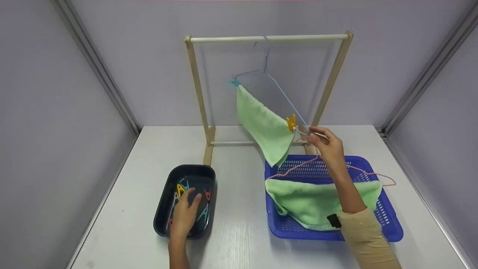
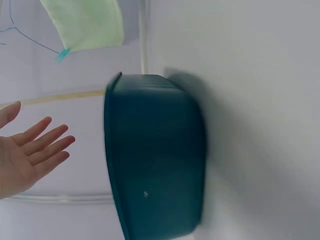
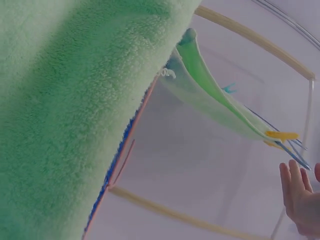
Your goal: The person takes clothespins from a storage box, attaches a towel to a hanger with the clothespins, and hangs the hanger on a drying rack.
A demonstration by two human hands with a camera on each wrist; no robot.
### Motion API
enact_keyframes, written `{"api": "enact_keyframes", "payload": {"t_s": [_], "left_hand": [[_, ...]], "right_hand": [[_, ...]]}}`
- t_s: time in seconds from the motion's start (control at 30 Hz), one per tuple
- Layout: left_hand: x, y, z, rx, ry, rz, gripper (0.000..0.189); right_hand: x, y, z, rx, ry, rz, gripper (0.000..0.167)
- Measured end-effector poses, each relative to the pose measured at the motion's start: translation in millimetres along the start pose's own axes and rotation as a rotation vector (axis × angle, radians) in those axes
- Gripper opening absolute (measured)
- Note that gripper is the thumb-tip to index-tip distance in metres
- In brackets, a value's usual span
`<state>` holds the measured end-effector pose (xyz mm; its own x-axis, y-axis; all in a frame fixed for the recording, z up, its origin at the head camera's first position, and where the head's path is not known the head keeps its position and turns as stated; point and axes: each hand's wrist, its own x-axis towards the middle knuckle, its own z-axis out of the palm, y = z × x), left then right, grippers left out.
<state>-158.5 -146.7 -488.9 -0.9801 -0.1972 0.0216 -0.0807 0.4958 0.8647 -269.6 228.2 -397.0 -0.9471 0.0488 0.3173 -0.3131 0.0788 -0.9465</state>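
My right hand (image 1: 328,147) pinches the low right corner of a light blue hanger (image 1: 285,98), thumb and fingers around the wire's end. The hanger hooks over a rack's top rail and tilts down to the right. A pale green towel (image 1: 263,123) hangs from it, held by a teal clothespin (image 1: 235,82) at the upper left and a yellow clothespin (image 1: 291,123) near my right hand. My left hand (image 1: 185,215) hovers over a dark plastic tub (image 1: 160,209) with several coloured clothespins (image 1: 203,212); its fingers are spread, holding nothing, in the left wrist view.
The wooden rack (image 1: 330,78) with its white rail (image 1: 227,39) stands at the back. At the right, a blue basket (image 1: 276,228) holds a second green towel (image 1: 310,201) on a pink hanger (image 1: 298,167). Grey walls enclose the white table (image 1: 239,224).
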Motion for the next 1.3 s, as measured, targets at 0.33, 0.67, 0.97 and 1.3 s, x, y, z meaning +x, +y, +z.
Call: {"api": "enact_keyframes", "payload": {"t_s": [0.33, 0.67, 0.97, 1.3], "left_hand": [[-14.8, -29.5, -5.8, 0.042, 0.019, -0.123, 0.055], [-18.1, -45.7, -0.1, 0.111, 0.053, -0.029, 0.047], [-16.9, -49.6, 1.9, 0.126, 0.056, -0.036, 0.041], [-16.1, -57.1, 5.9, 0.163, 0.061, -0.031, 0.038]], "right_hand": [[-68.6, -8.8, -61.9, -0.252, 0.001, -0.004, 0.035], [-125.4, 6.1, -127.5, -0.685, 0.176, 0.107, 0.037], [-155.7, 44.0, -167.4, -0.936, 0.138, 0.331, 0.038], [-164.2, 79.8, -178.4, -0.896, 0.089, 0.342, 0.042]]}}
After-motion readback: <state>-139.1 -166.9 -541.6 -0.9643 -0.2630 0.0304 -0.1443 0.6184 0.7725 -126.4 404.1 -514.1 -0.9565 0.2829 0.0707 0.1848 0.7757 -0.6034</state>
